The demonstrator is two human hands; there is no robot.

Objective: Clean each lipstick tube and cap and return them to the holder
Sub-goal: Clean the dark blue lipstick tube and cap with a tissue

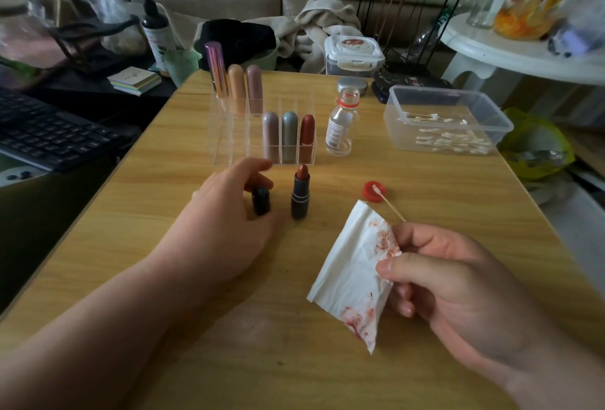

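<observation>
Head view: we find left hand [226,223] pinching the black cap [261,201], right hand [458,278] gripping stained tissue [353,272] and swab [391,206]. Farther off, holder [229,134] contains six lipsticks [289,134]; right tub [491,108], loose swabs [442,141].

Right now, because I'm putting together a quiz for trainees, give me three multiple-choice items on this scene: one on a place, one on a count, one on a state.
1. Where does the uncapped lipstick stand relative to the holder?
A) inside it
B) on the table, in front of it
C) behind it

2. How many lipsticks stand in the holder?
A) three
B) four
C) six

3. The small bottle is:
A) open
B) capped
C) lying on its side

Key: 1 B, it stands upright on the wood in front of the holder. 2 C, there are three in each row. 3 A, its neck is bare and the red cap lies on the table.
</observation>
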